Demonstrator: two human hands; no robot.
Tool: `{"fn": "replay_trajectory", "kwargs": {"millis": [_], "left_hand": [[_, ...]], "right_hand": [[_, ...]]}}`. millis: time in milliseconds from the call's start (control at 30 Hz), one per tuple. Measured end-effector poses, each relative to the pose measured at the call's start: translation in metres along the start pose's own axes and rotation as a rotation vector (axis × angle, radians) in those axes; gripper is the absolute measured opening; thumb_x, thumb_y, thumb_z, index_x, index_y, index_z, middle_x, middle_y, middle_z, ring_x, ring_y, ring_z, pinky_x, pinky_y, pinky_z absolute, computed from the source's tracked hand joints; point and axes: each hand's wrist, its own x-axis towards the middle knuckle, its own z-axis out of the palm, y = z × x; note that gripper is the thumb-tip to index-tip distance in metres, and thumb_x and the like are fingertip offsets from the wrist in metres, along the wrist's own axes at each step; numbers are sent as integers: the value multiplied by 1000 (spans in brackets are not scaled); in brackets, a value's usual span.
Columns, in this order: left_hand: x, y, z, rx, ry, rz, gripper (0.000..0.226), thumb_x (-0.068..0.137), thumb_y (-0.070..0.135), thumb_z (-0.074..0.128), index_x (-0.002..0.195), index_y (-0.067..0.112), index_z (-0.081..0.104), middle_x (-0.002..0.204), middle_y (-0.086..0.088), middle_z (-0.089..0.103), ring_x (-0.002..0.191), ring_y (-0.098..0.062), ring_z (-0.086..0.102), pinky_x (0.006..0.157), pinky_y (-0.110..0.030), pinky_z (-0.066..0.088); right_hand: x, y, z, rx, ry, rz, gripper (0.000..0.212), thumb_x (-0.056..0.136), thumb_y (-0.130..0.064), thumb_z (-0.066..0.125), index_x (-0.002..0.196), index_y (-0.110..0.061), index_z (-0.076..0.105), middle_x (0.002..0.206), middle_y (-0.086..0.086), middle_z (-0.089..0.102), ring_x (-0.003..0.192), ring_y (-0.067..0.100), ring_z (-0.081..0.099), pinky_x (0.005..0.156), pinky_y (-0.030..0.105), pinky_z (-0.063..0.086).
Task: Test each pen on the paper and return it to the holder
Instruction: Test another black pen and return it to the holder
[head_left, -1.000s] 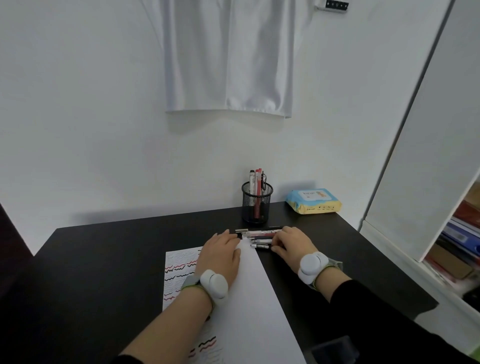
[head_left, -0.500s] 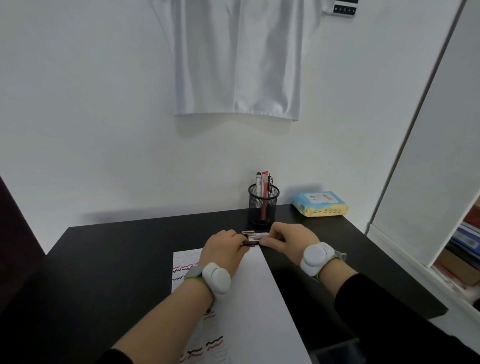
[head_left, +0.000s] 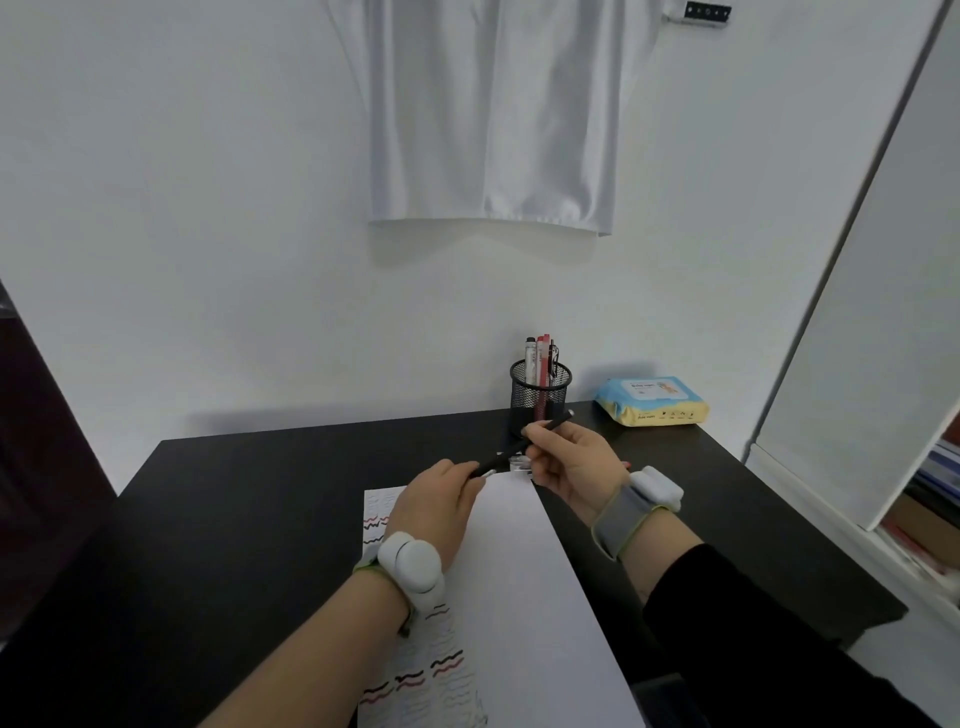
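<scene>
Holding a black pen (head_left: 524, 441) between both hands, the person sat over the paper (head_left: 519, 561) on the dark desk (head_left: 249, 499). The right hand (head_left: 569, 462) pinched the barrel near its middle, the far end slanting up toward the mesh holder (head_left: 540, 397), while the left hand (head_left: 439, 501) gripped the lower end, where a pale tip or cap showed; I could not tell which. To my eye the cap was being pulled off. It would go best with a straight pull along the barrel, the right hand keeping firm, and the point then brought down to a bare stretch of the sheet, clear of the wavy red and black test lines (head_left: 415, 675) along its left margin. A few more pens (head_left: 514, 464) lay on the desk just beyond the sheet, partly hidden by the hands, and several stood in the holder. A blue and yellow wipes pack (head_left: 652, 402) lay to the holder's right; its print was too small to read, as was the lettering on the standing pens.
</scene>
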Motion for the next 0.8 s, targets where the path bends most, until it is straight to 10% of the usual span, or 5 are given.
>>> {"fn": "replay_trajectory", "kwargs": {"millis": [500,800], "left_hand": [[-13,18,-19,372,-122,-6,35,103,40,24,98,18,50,93,-1,59,83,-22,56,76,-35,47],[-19,-14,-62,251,-245,-138,27,103,32,32,103,16,54,87,-3,57,79,-18,58,78,-33,52]], "right_hand": [[4,21,48,-27,257,172,30,99,-20,46,70,-14,40,52,3,33,33,11,23,38,13,18],[16,-13,24,-150,451,101,28,94,-19,46,67,-16,40,60,4,37,38,14,35,40,20,30]]}}
